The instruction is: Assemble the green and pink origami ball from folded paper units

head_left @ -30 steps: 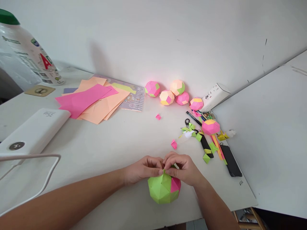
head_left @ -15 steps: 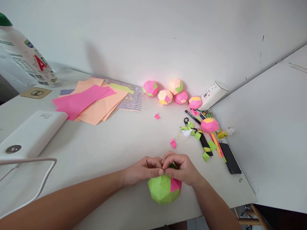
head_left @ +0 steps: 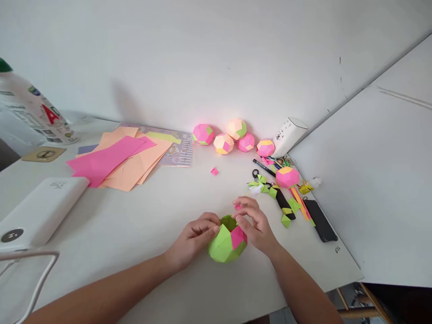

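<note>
A green paper ball (head_left: 224, 245) with one pink facet and an open top sits low in the middle of the white table (head_left: 141, 225). My left hand (head_left: 193, 238) grips its left side with the fingertips at the rim. On the right side, my right hand (head_left: 254, 225) pinches the rim near the pink facet. A small pink folded piece (head_left: 238, 207) lies just beyond my right fingers.
Several finished pink, orange and green paper balls (head_left: 222, 143) line the wall. Pink and orange sheets (head_left: 118, 159) lie at back left over a purple mat. Scissors, pens, green scraps (head_left: 273, 191) and a black phone (head_left: 320, 220) sit right. A white power bank (head_left: 37, 211) is left.
The ball's top, covered by both hands' fingertips before, now shows an opening as my hands have spread to its sides. The view has shifted, so everything sits slightly higher and leftward.
</note>
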`<control>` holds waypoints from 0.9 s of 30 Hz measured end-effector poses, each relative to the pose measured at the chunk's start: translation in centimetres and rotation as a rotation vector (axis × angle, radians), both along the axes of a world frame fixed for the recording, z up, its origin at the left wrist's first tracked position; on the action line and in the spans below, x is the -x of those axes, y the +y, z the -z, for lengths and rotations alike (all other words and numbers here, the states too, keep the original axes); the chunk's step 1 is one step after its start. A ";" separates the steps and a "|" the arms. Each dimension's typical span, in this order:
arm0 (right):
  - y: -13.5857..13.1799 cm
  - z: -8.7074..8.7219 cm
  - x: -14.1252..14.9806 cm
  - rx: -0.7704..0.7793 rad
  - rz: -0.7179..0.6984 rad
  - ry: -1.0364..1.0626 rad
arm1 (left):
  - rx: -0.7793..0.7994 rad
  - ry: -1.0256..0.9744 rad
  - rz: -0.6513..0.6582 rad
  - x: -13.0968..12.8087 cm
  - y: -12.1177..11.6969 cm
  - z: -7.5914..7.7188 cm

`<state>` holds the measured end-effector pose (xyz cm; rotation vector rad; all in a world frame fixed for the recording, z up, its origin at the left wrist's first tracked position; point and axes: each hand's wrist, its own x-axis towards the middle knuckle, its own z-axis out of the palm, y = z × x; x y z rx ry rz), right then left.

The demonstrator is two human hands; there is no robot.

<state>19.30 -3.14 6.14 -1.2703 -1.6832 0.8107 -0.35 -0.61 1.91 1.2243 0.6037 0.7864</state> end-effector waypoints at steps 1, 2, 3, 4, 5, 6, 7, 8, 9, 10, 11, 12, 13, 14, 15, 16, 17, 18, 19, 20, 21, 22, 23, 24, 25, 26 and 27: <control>0.0 0.1 0.0 0.007 -0.023 -0.038 | -0.099 0.038 -0.044 0.0 -0.1 -0.1; -0.1 0.1 -0.1 0.019 -0.051 -0.074 | -0.202 0.075 -0.088 0.1 -0.1 -0.1; -0.2 0.2 -0.1 0.034 -0.080 -0.108 | -0.310 0.109 -0.130 0.1 -0.2 -0.2; -0.2 0.2 -0.1 0.047 -0.103 -0.138 | -0.416 0.142 -0.169 0.1 -0.3 -0.2; -0.3 0.3 -0.1 0.057 -0.121 -0.165 | -0.514 0.173 -0.199 0.1 -0.4 -0.1; -0.4 0.3 0.0 0.064 -0.133 -0.186 | -0.596 0.204 -0.217 0.2 -0.5 -0.1; -0.4 0.3 0.0 0.070 -0.141 -0.203 | -0.663 0.234 -0.223 0.2 -0.6 0.0; -0.5 0.3 0.0 0.077 -0.147 -0.213 | -0.714 0.262 -0.222 0.2 -0.7 0.2; -0.5 0.3 0.0 0.088 -0.156 -0.219 | -0.750 0.290 -0.212 0.2 -0.8 0.3; -0.5 0.3 0.0 0.099 -0.167 -0.223 | -0.778 0.314 -0.197 0.3 -0.9 0.4; -0.6 0.3 0.1 0.109 -0.179 -0.227 | -0.799 0.333 -0.179 0.3 -1.0 0.5; -0.6 0.2 0.1 0.114 -0.192 -0.231 | -0.813 0.347 -0.159 0.3 -1.1 0.6; -0.6 0.2 0.1 0.113 -0.204 -0.237 | -0.819 0.353 -0.139 0.3 -1.1 0.7; -0.6 0.2 0.0 0.105 -0.215 -0.245 | -0.817 0.353 -0.116 0.3 -1.2 0.7; -0.6 0.2 0.0 0.093 -0.225 -0.255 | -0.809 0.347 -0.097 0.4 -1.2 0.6; -0.6 0.1 0.0 0.078 -0.235 -0.263 | -0.797 0.340 -0.081 0.4 -1.2 0.5; -0.6 0.1 0.0 0.065 -0.243 -0.271 | -0.791 0.331 -0.066 0.4 -1.1 0.5; -0.6 0.0 0.0 0.053 -0.246 -0.276 | -0.785 0.322 -0.055 0.4 -1.1 0.4; -0.6 -0.1 -0.1 0.041 -0.248 -0.282 | -0.782 0.316 -0.047 0.4 -1.0 0.3; -0.6 -0.2 -0.2 0.028 -0.250 -0.289 | -0.779 0.312 -0.041 0.4 -1.0 0.3; -0.5 -0.2 -0.2 0.013 -0.257 -0.300 | -0.777 0.311 -0.038 0.4 -1.0 0.2; -0.5 -0.3 -0.3 -0.002 -0.270 -0.312 | -0.777 0.311 -0.038 0.4 -1.0 0.2; -0.4 -0.4 -0.5 -0.016 -0.289 -0.324 | -0.779 0.312 -0.038 0.4 -1.0 0.3; -0.4 -0.5 -0.6 -0.026 -0.313 -0.332 | -0.778 0.314 -0.038 0.4 -1.0 0.3; -0.4 -0.5 -0.7 -0.029 -0.337 -0.338 | -0.773 0.318 -0.040 0.4 -1.0 0.3; -0.3 -0.6 -0.8 -0.027 -0.356 -0.340 | -0.764 0.324 -0.044 0.5 -1.0 0.4; -0.3 -0.6 -0.9 -0.020 -0.371 -0.341 | -0.752 0.331 -0.047 0.5 -1.0 0.4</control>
